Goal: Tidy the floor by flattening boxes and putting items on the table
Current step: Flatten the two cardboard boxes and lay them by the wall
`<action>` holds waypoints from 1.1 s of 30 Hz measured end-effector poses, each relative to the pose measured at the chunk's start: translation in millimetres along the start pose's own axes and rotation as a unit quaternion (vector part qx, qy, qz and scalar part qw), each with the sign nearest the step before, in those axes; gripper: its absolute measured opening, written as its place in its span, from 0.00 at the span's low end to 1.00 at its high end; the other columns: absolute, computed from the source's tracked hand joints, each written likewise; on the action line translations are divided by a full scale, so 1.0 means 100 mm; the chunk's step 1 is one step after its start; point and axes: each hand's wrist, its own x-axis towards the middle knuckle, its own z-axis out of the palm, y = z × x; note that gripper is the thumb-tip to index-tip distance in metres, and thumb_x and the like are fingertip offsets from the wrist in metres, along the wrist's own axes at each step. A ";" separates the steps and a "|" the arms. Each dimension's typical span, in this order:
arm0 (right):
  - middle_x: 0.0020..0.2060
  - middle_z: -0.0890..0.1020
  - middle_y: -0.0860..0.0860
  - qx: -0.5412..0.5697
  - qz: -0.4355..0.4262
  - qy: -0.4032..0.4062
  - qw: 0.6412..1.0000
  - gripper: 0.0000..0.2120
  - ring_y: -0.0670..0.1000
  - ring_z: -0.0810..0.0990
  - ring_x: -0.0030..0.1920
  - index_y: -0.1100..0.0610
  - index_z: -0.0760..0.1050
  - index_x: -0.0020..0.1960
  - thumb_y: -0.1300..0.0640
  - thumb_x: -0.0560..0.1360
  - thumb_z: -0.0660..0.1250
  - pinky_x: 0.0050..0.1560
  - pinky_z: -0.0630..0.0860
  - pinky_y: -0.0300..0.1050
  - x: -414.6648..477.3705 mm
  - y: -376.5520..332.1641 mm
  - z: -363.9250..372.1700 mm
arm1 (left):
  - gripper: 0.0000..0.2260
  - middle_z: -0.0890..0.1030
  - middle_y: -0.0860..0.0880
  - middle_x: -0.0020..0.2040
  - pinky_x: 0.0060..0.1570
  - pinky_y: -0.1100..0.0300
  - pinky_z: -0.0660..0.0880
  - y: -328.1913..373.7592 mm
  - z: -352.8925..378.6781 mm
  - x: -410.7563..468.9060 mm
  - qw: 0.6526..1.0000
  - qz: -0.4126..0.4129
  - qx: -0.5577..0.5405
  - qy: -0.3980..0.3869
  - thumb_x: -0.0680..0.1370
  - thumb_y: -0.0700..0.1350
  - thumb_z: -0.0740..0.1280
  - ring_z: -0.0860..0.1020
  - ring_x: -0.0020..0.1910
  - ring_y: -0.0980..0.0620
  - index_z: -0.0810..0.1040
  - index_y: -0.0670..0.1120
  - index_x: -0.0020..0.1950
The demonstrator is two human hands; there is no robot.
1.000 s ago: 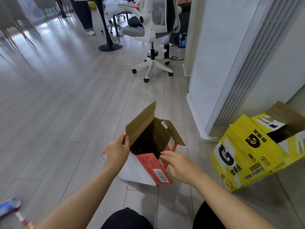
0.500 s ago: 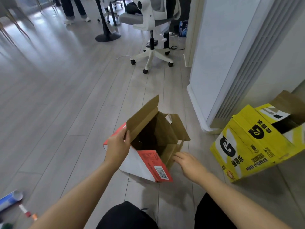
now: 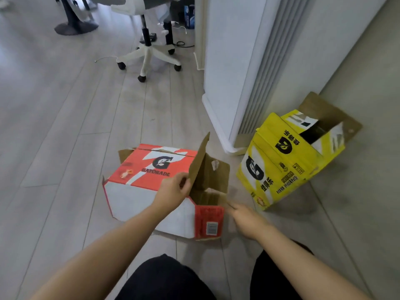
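A red and white Gatorade box [image 3: 149, 169] lies collapsed on its side on the wood floor in front of my knees, logo face up. Its brown end flaps stick up at the right end. My left hand [image 3: 173, 191] pinches the tall upright brown flap [image 3: 200, 159]. My right hand [image 3: 246, 219] is blurred, fingers pressed against the lower flap at the box's right end; its grip is unclear. A yellow Gatorade box [image 3: 287, 163] stands open and tilted to the right, by the wall.
A tall white floor-standing unit [image 3: 244, 68] rises just behind the two boxes. A white office chair base [image 3: 149, 55] on castors stands further back, with a black table pedestal [image 3: 73, 24] at the far left and cables on the floor.
The red box has tipped over and flattened, its logo face now up. My left hand moved onto the upright flap; my right hand slid to the lower right flap. The view tilted down.
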 end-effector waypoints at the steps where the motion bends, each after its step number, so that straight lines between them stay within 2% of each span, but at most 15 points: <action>1: 0.72 0.67 0.52 0.004 0.001 0.011 1.000 0.27 0.60 0.69 0.69 0.48 0.66 0.72 0.62 0.74 0.60 0.68 0.68 0.51 -0.05 0.01 -0.03 | 0.04 0.81 0.54 0.37 0.36 0.68 0.76 0.00 0.13 0.05 1.000 0.007 -0.005 -0.029 0.79 0.45 0.67 0.79 0.34 0.60 0.81 0.47 0.51; 4: 0.70 0.69 0.53 0.007 0.021 0.052 0.998 0.23 0.58 0.68 0.70 0.51 0.70 0.69 0.63 0.76 0.59 0.67 0.67 0.50 -0.14 0.02 -0.12 | 0.03 0.83 0.53 0.41 0.43 0.54 0.80 -0.07 0.49 0.17 0.997 0.004 0.007 -0.080 0.77 0.46 0.67 0.81 0.39 0.55 0.79 0.49 0.49; 8: 0.72 0.67 0.53 0.017 0.034 0.060 0.997 0.22 0.55 0.64 0.73 0.53 0.70 0.70 0.60 0.77 0.60 0.71 0.62 0.51 -0.15 -0.02 -0.13 | 0.03 0.81 0.52 0.39 0.39 0.50 0.78 -0.13 0.75 0.31 0.996 0.010 0.026 -0.090 0.77 0.48 0.66 0.79 0.37 0.51 0.77 0.50 0.48; 11: 0.72 0.68 0.55 0.029 0.010 0.080 0.996 0.22 0.56 0.65 0.73 0.54 0.71 0.70 0.59 0.77 0.60 0.70 0.63 0.53 -0.03 -0.13 -0.03 | 0.06 0.80 0.51 0.43 0.39 0.52 0.75 -0.21 0.83 0.40 0.990 0.064 0.057 -0.108 0.78 0.49 0.66 0.78 0.41 0.48 0.76 0.48 0.52; 13: 0.72 0.70 0.55 0.022 -0.011 0.087 0.996 0.22 0.57 0.67 0.72 0.54 0.71 0.69 0.58 0.76 0.63 0.68 0.66 0.55 0.08 -0.27 0.06 | 0.08 0.80 0.49 0.49 0.46 0.53 0.75 -0.33 0.82 0.44 0.982 0.118 0.077 -0.129 0.78 0.48 0.67 0.78 0.49 0.44 0.77 0.46 0.53; 14: 0.71 0.70 0.55 0.007 -0.023 0.084 0.996 0.23 0.57 0.68 0.72 0.53 0.72 0.69 0.57 0.74 0.65 0.67 0.68 0.55 0.14 -0.34 0.12 | 0.10 0.81 0.48 0.54 0.53 0.52 0.75 -0.42 0.81 0.45 0.975 0.153 0.105 -0.126 0.79 0.49 0.67 0.78 0.56 0.43 0.79 0.45 0.56; 15: 0.71 0.71 0.54 -0.012 -0.036 0.084 0.996 0.24 0.57 0.69 0.71 0.52 0.72 0.68 0.56 0.72 0.68 0.66 0.69 0.54 0.20 -0.42 0.18 | 0.13 0.81 0.49 0.59 0.61 0.49 0.72 -0.52 0.80 0.45 0.966 0.180 0.147 -0.114 0.79 0.52 0.66 0.76 0.62 0.43 0.79 0.46 0.59; 17: 0.70 0.72 0.53 -0.037 -0.030 0.075 0.996 0.26 0.56 0.72 0.69 0.50 0.72 0.67 0.54 0.69 0.70 0.62 0.72 0.52 0.32 -0.56 0.29 | 0.19 0.78 0.51 0.65 0.69 0.45 0.65 -0.69 0.69 0.43 0.953 0.195 0.213 -0.095 0.80 0.58 0.59 0.72 0.68 0.46 0.79 0.49 0.63; 19: 0.70 0.73 0.52 -0.039 0.011 0.085 0.996 0.27 0.55 0.73 0.68 0.49 0.72 0.68 0.52 0.69 0.71 0.62 0.73 0.54 0.42 -0.68 0.40 | 0.23 0.76 0.50 0.69 0.72 0.44 0.60 -0.90 0.52 0.36 0.947 0.179 0.245 -0.101 0.82 0.61 0.53 0.69 0.71 0.46 0.77 0.51 0.67; 22: 0.69 0.73 0.53 -0.056 0.062 0.075 0.994 0.30 0.58 0.73 0.68 0.49 0.72 0.69 0.48 0.68 0.72 0.64 0.72 0.60 0.52 -0.78 0.50 | 0.29 0.67 0.49 0.76 0.75 0.43 0.53 -1.28 0.19 0.31 0.938 0.099 0.309 -0.123 0.81 0.65 0.43 0.61 0.76 0.45 0.68 0.55 0.75; 25: 0.72 0.69 0.56 -0.062 0.073 0.099 0.991 0.32 0.60 0.68 0.72 0.52 0.70 0.71 0.48 0.69 0.72 0.66 0.69 0.63 0.63 -0.87 0.53 | 0.31 0.51 0.52 0.81 0.76 0.40 0.44 -1.55 -0.11 0.33 0.922 0.002 0.358 -0.145 0.76 0.72 0.43 0.47 0.79 0.44 0.52 0.65 0.78; 28: 0.76 0.61 0.57 -0.082 0.027 0.145 0.986 0.31 0.59 0.59 0.76 0.55 0.66 0.74 0.51 0.72 0.67 0.70 0.65 0.61 0.80 -1.03 0.51 | 0.34 0.36 0.54 0.79 0.74 0.38 0.37 -1.75 -0.19 0.27 0.919 -0.058 0.361 -0.144 0.73 0.77 0.44 0.36 0.78 0.41 0.38 0.69 0.76; 30: 0.77 0.58 0.56 -0.098 0.004 0.147 0.984 0.33 0.58 0.56 0.77 0.55 0.63 0.75 0.49 0.73 0.66 0.72 0.61 0.61 0.98 -1.12 0.55 | 0.33 0.36 0.52 0.80 0.73 0.36 0.38 -1.84 -0.11 0.19 0.919 -0.063 0.367 -0.130 0.74 0.76 0.44 0.33 0.77 0.40 0.35 0.69 0.75; 33: 0.76 0.61 0.56 -0.098 0.024 0.115 0.988 0.37 0.58 0.59 0.76 0.53 0.66 0.74 0.45 0.69 0.73 0.71 0.57 0.62 1.33 -1.13 0.69 | 0.32 0.36 0.51 0.80 0.74 0.37 0.38 -1.96 -0.04 0.21 0.919 -0.046 0.376 -0.107 0.76 0.74 0.43 0.33 0.77 0.40 0.36 0.68 0.76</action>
